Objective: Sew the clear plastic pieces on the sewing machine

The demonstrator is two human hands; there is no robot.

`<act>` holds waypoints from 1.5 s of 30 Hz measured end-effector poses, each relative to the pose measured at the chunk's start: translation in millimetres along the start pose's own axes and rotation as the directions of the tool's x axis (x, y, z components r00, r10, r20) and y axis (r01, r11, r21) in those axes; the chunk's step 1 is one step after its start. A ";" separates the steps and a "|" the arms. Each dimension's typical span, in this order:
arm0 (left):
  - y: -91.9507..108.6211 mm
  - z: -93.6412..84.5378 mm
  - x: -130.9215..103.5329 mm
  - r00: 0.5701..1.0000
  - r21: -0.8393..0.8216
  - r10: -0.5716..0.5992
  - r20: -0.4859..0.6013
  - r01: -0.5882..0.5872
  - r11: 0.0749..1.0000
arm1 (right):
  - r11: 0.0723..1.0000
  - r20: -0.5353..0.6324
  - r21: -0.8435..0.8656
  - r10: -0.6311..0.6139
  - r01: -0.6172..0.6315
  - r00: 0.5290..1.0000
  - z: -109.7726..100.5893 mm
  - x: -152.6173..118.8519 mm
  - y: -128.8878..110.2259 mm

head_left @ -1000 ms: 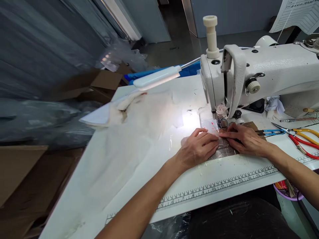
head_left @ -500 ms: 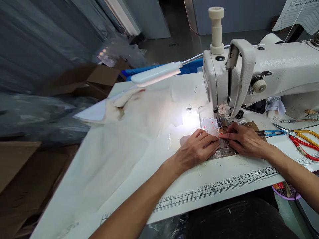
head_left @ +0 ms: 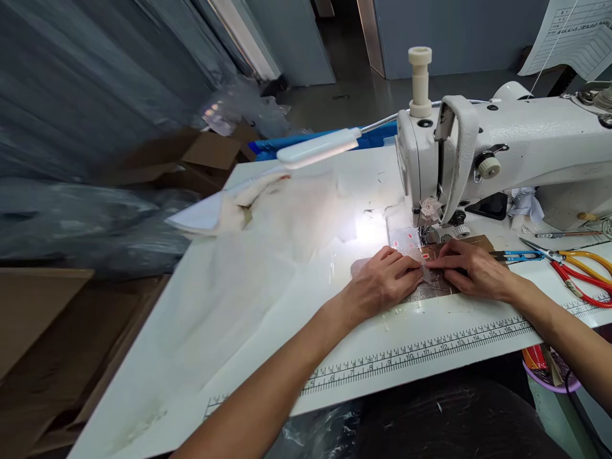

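Observation:
A small piece of sheer white fabric (head_left: pixel 426 273) lies in front of the presser foot of the white sewing machine (head_left: pixel 521 137). My left hand (head_left: pixel 385 280) pinches its left side, fingers bent and close together. From the right, my right hand (head_left: pixel 471 271) grips the fabric's other side between thumb and forefinger. Both hands rest low over the metal plate (head_left: pixel 433 290) at the machine's bed. The needle area (head_left: pixel 427 234) is just beyond my fingertips. My fingers hide part of the fabric.
Yellow- and red-handled scissors (head_left: pixel 586 271) and blue thread snips (head_left: pixel 523 255) lie to the right. Sheer cream fabric (head_left: pixel 268 255) spreads over the table's left. A lamp (head_left: pixel 318 148) hangs above it. A ruler strip (head_left: pixel 415 350) runs along the front edge. Cardboard boxes (head_left: pixel 213 150) stand at left.
The camera view has shifted slightly, so the table and machine sit a little differently in the picture. Both hands keep nearly the same place and hold at the fabric.

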State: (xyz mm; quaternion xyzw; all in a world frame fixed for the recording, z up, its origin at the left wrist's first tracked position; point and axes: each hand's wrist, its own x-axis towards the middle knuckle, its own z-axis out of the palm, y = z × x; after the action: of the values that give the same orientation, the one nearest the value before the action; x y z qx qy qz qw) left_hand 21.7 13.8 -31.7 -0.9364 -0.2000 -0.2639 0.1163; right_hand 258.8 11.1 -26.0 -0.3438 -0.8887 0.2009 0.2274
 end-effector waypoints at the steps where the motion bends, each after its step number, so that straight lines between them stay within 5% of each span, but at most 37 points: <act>1: 0.1 -0.2 0.3 1.000 0.008 0.002 0.001 -0.002 1.000 | 1.000 0.026 -0.019 -0.011 0.012 1.000 0.1 -0.2 -1.2; 11: 3.8 -5.6 3.0 0.999 -0.074 -0.052 0.011 0.053 0.996 | 0.983 0.077 -0.143 -0.102 0.112 0.992 -1.9 1.8 -6.7; 17: 1.5 -2.6 3.5 0.961 -0.015 -0.249 -0.119 0.249 0.968 | 0.981 0.085 -0.162 -0.091 0.104 0.992 -0.3 1.2 -5.7; 33: 0.2 5.0 0.8 0.978 -0.003 -0.211 0.006 0.211 0.978 | 0.978 0.057 -0.179 -0.103 0.111 0.993 -0.4 -0.4 -7.3; 45: 7.8 4.5 1.5 0.973 0.167 -0.218 0.083 0.202 0.965 | 0.958 0.074 -0.250 -0.127 0.141 0.989 2.6 1.2 -6.6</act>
State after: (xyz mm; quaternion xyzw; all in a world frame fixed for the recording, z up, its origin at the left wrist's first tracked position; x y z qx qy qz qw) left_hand 28.3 8.8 -35.5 -0.9099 -0.3238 -0.2109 0.1509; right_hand 253.1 6.8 -24.5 -0.3032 -0.9344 0.0792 0.1692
